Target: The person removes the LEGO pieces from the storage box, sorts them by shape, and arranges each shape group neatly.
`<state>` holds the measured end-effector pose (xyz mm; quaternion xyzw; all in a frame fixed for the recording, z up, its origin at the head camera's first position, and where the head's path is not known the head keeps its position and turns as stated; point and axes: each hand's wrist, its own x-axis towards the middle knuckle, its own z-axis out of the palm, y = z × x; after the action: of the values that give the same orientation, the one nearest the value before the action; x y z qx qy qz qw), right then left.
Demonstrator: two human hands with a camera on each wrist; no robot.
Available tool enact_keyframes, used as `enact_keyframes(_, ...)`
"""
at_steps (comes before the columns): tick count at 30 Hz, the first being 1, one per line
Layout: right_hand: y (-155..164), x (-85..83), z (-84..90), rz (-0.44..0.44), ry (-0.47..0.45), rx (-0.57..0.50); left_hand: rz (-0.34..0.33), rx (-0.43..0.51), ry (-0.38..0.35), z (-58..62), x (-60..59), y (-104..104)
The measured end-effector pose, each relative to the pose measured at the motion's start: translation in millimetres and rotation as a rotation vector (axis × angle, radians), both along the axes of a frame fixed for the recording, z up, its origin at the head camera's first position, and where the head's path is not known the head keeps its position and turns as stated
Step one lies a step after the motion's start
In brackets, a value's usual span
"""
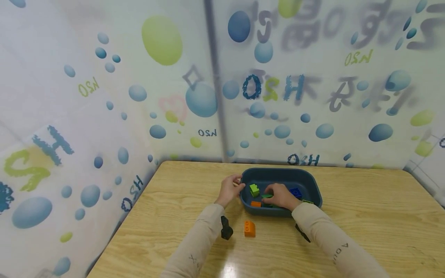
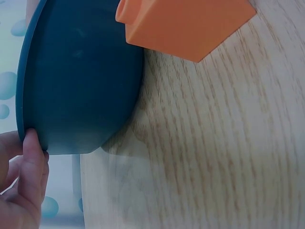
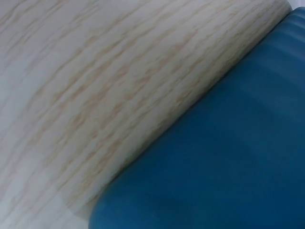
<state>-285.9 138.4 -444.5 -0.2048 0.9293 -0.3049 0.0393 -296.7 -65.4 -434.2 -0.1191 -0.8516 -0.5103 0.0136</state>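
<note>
A dark blue plastic basin [image 1: 281, 172] stands on the wooden table with several toy building blocks inside. My left hand [image 1: 229, 189] grips its left rim; in the left wrist view, fingertips [image 2: 31, 138] press the outer wall near the rim. My right hand [image 1: 281, 196] reaches inside the basin and pinches a green building block [image 1: 267, 196] between thumb and fingers. Around it lie a lime green block [image 1: 254, 190], an orange block [image 1: 255, 204] and a dark blue block [image 1: 296, 192]. The right wrist view shows only the basin's outer wall [image 3: 214, 157] and the table.
An orange block [image 1: 249, 228] with studs sits on the wooden table [image 1: 365, 216] in front of the basin. Black straps or devices [image 1: 226, 228] show beneath both wrists. Behind the table rises a wall [image 1: 222, 58] printed with bubbles and letters.
</note>
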Motion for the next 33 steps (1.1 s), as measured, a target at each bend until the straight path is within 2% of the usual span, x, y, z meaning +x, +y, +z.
enact_keyframes(12,3,3.8,1.6,0.037,-0.004,-0.021,-0.002,-0.007,0.025,-1.5,1.1,1)
enact_keyframes(19,8,7.1,6.7,0.029,-0.034,-0.146,0.000,0.003,0.019,-0.4,0.6,0)
enact_keyframes(26,17,7.6,9.4,-0.030,-0.141,-0.326,0.002,0.011,0.005,0.8,1.2,-1)
enact_keyframes(33,22,16.2,16.6,-0.030,-0.205,-0.422,-0.002,0.015,0.004,-1.4,0.3,0)
